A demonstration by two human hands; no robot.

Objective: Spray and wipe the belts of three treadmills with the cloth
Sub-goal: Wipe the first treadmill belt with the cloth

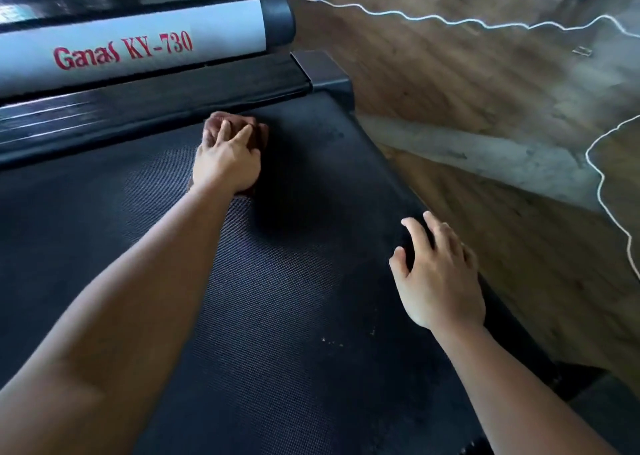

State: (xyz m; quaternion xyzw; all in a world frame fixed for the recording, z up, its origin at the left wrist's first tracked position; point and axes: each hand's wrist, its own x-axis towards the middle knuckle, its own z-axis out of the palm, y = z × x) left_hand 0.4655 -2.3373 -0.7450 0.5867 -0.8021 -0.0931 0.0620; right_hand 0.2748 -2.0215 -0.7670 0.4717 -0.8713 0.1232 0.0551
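Left forearm point(156, 299) leads to left hand point(227, 164), grip pressing atop bunched cloth point(209, 126).

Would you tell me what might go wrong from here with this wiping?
The cloth under the left hand sits at the seam between belt and ribbed rail and may snag there. The white cord trails across the floor; a foot may catch it.

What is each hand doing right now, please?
Left hand: open, pressing the cloth onto the belt.
Right hand: open, holding nothing, at the belt's edge.
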